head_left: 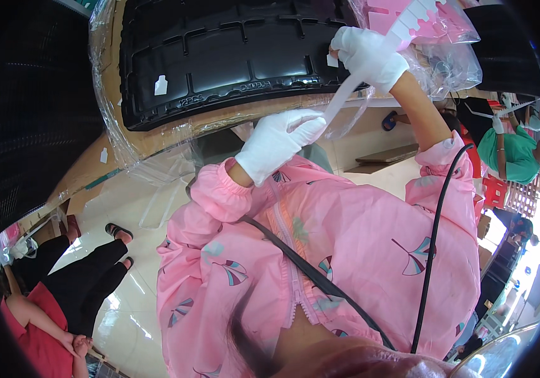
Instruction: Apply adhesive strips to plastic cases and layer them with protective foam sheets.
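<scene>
The left hand [282, 143] has its thumb and fingers closed on the lower end of a white strip [345, 94], which runs up across the right hand [371, 60] and ends in a notched part over the pink plastic [449, 25]. The right hand seems to pinch a small white piece [332, 61] at its fingertips, above the near right corner of the black tray [213, 60].

I judge the main risk is in this pinch: the glove cloth may catch the piece — if it is sticky, it can fold or land crooked. The strip is long and crosses the right wrist, so a pull by the left hand could disturb the other hand. A similar white piece [161, 85] lies on the tray, and a sleeve could brush it.

The worktop [147, 136] looks covered with cardboard, and clear film [107, 129] hangs in wrinkles over its edge; it might snag the strip. Below is a shiny pale floor [140, 283] — on it lies flat cardboard [389, 156]. A person in red [46, 309] is at the lower left, and a person in green [514, 154] is at the right, near a red stool [494, 191].
</scene>
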The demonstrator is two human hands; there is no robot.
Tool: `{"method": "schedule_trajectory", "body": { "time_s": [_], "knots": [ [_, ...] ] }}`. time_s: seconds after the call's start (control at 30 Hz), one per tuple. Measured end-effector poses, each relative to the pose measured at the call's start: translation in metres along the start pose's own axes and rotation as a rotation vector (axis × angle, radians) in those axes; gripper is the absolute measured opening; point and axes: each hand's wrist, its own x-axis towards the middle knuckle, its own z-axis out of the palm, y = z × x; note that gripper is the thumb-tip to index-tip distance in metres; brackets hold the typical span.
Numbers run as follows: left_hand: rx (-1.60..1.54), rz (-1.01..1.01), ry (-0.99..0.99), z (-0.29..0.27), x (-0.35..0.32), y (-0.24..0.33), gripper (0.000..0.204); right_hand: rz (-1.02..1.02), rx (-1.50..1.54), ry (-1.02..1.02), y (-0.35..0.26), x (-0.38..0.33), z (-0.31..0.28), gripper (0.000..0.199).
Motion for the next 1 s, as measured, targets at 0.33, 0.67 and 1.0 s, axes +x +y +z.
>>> {"method": "schedule_trajectory", "body": {
  "time_s": [0.33,0.67,1.0],
  "knots": [
    [-0.037,0.034,-0.010,-0.002,0.001,-0.003,0.033,-0.064,-0.047,0.088,0.005,-0.006,0.009,0.013],
    [-0.070,-0.007,0.006,-0.003,0.002,0.001,0.033,0.031,-0.128,0.025,-0.003,0.000,0.007,0.009],
    [-0.089,0.011,0.002,-0.003,0.005,-0.006,0.034,-0.058,-0.015,0.112,0.008,-0.010,0.016,0.015]
  ]
}}
